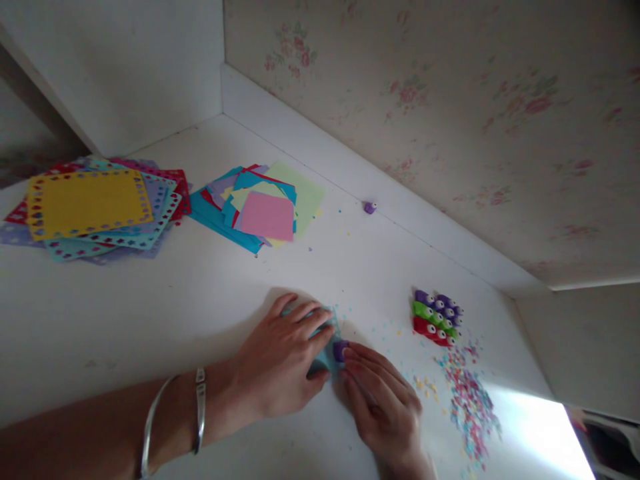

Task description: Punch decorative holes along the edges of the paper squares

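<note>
My left hand (285,353) lies flat with fingers spread over a light blue sheet of paper (324,357), covering much of it. At the right edge of that sheet is a small purple paper punch (341,351), pinched between the thumb and fingers of my right hand (383,393). Part of the punch is hidden by the fingertips. Tiny light blue bits are scattered on the white surface just beyond the sheet. A silver bangle circles my left wrist.
Purple, green and red punches (436,317) stand grouped to the right, with a heap of paper confetti (473,407) nearby. Another purple punch (370,207) sits by the wall. Left are stacked punched cards (90,203) and loose coloured paper pieces (267,217).
</note>
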`<act>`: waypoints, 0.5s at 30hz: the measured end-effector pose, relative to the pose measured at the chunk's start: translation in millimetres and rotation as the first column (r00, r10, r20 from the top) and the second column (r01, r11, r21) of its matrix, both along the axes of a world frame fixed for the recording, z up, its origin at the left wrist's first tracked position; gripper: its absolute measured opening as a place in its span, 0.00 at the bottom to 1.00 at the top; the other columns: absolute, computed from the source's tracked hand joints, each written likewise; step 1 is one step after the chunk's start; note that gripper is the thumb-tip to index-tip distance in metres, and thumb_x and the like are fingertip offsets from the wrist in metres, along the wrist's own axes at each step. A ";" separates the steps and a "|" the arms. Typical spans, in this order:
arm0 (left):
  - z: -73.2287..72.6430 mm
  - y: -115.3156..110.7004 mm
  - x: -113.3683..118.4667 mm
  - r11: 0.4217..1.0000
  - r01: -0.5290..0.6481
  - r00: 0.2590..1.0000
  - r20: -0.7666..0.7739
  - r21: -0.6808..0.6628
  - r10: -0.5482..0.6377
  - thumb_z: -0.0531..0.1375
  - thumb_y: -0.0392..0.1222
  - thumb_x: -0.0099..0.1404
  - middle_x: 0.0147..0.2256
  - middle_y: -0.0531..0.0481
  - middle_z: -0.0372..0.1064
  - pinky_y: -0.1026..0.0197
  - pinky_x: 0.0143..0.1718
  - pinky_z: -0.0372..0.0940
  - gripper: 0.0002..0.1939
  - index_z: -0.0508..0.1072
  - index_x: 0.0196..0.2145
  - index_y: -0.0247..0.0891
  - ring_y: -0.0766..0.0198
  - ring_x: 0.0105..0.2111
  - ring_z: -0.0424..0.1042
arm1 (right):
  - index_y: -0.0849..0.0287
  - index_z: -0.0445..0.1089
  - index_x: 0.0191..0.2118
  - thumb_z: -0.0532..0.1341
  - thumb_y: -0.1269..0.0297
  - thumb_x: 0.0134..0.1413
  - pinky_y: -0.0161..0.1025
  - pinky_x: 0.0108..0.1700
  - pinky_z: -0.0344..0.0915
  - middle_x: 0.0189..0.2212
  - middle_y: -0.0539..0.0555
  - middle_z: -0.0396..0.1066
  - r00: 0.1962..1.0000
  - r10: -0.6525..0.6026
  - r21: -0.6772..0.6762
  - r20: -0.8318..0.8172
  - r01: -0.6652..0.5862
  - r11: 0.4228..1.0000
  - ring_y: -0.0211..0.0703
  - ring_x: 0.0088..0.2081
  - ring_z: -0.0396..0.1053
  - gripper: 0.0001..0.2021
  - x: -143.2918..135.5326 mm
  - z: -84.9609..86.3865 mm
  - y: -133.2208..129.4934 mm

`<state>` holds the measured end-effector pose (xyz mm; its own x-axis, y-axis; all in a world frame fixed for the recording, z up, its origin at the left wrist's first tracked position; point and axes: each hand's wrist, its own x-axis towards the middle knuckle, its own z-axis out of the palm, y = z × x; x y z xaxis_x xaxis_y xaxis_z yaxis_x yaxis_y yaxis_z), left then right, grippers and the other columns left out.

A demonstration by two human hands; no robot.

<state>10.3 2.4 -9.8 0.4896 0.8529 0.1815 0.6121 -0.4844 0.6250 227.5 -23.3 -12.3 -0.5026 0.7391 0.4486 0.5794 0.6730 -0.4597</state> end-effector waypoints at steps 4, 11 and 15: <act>0.2 -0.4 -0.3 1.000 -0.002 1.000 0.005 0.002 0.002 0.63 0.47 0.63 0.56 0.47 0.68 0.42 0.62 0.46 0.17 0.71 0.49 0.41 0.51 0.58 0.62 | 0.57 0.71 0.52 0.58 0.80 0.57 0.47 0.45 0.75 0.40 0.56 0.78 0.998 -0.007 -0.036 0.055 0.009 0.999 0.49 0.46 0.74 0.19 -0.3 5.7 3.7; 1.2 0.7 -2.0 1.000 -0.001 1.000 0.004 0.009 0.001 0.64 0.48 0.60 0.55 0.47 0.68 0.43 0.62 0.45 0.18 0.72 0.48 0.42 0.51 0.58 0.61 | 0.58 0.72 0.47 0.56 0.76 0.60 0.45 0.36 0.68 0.28 0.53 0.74 0.993 -0.002 -0.024 0.118 0.005 1.000 0.43 0.30 0.68 0.13 -2.8 7.5 12.2; 2.3 1.2 -3.2 0.999 -0.005 1.000 -0.005 0.037 0.005 0.65 0.48 0.59 0.53 0.46 0.69 0.43 0.60 0.48 0.20 0.72 0.48 0.43 0.51 0.56 0.63 | 0.59 0.72 0.45 0.57 0.75 0.60 0.45 0.38 0.69 0.26 0.53 0.73 0.993 -0.032 0.015 0.115 0.031 0.999 0.43 0.31 0.69 0.11 -6.1 9.7 10.4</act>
<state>7.1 3.6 -7.5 0.4867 0.8478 0.2106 0.6176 -0.5044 0.6034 221.4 -12.9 -2.6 -0.5279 0.7498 0.3988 0.6491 0.6591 -0.3799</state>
